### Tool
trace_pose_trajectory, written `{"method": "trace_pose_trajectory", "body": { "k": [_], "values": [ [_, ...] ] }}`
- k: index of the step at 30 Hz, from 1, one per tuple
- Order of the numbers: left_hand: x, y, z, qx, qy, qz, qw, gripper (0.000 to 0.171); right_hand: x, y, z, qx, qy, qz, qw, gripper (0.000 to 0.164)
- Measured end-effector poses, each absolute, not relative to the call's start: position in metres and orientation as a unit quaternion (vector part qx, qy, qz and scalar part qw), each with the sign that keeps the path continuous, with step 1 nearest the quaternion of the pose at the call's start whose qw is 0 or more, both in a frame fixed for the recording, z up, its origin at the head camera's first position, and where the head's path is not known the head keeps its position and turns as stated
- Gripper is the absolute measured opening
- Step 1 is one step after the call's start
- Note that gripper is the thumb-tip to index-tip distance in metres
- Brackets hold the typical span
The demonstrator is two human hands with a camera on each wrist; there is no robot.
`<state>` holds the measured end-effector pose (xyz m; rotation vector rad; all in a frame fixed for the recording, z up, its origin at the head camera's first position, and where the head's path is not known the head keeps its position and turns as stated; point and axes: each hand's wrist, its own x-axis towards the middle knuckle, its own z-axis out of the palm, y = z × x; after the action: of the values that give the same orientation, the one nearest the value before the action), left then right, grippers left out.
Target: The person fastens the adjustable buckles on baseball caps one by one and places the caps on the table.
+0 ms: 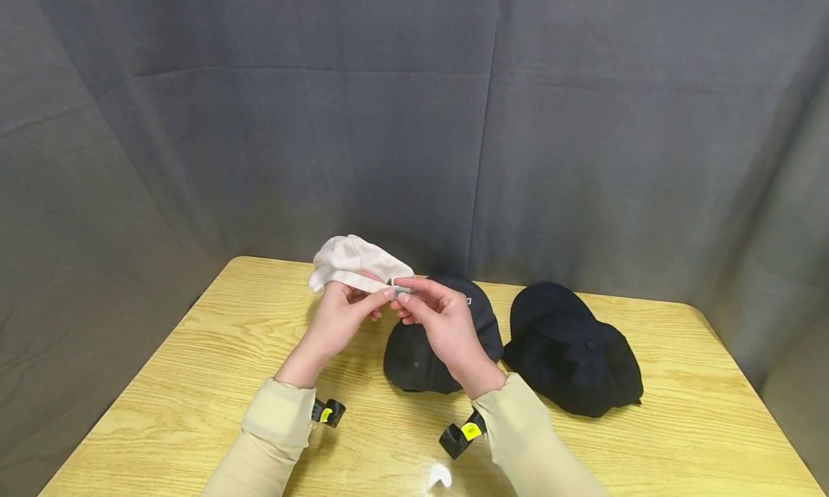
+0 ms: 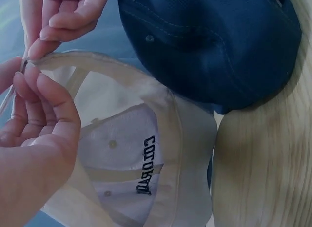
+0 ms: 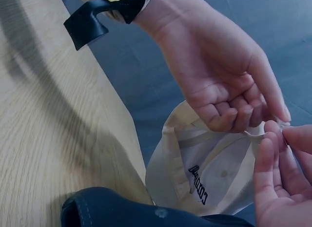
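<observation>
Both hands hold a cream baseball cap up over the far part of the table by its back strap. My left hand pinches the strap between thumb and fingers. Right beside it, my right hand pinches the strap's end at a small metallic buckle. In the left wrist view the inside of the cap faces the camera, dark lettering showing through in reverse. Fingertips partly hide the buckle in both wrist views.
A dark cap lies on the wooden table behind my right hand. To its right sits another black cap, brim toward the back. A grey curtain hangs behind the table. Black camera mounts stick out from the wrists.
</observation>
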<state>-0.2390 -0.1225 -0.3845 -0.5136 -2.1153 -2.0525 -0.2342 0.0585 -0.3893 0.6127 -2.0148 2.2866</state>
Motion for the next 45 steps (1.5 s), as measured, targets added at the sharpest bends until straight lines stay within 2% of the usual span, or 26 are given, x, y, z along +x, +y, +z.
{"method": "trace_pose_trajectory", "body": {
  "k": [8, 18, 27, 34, 45],
  "values": [
    [-0.241, -0.124, -0.384, -0.156, -0.705, -0.689, 0.069, 0.012, -0.235, 0.058, -0.389, 0.201, -0.652, 0.73, 0.017, 0.026],
    [-0.238, -0.121, -0.386, -0.162, -0.702, -0.686, 0.1, 0.013, -0.234, 0.06, -0.389, 0.206, -0.64, 0.739, 0.03, 0.024],
    [-0.237, -0.117, -0.384, -0.167, -0.66, -0.728, 0.079, 0.016, -0.235, 0.061, -0.392, 0.198, -0.637, 0.745, 0.016, 0.024],
    [-0.238, -0.115, -0.383, -0.139, -0.637, -0.751, 0.098, 0.022, -0.235, 0.061, -0.392, 0.184, -0.602, 0.777, -0.009, 0.02],
    [-0.235, -0.111, -0.384, -0.126, -0.633, -0.755, 0.117, 0.017, -0.236, 0.063, -0.393, 0.188, -0.628, 0.755, 0.009, 0.015]
  ]
}}
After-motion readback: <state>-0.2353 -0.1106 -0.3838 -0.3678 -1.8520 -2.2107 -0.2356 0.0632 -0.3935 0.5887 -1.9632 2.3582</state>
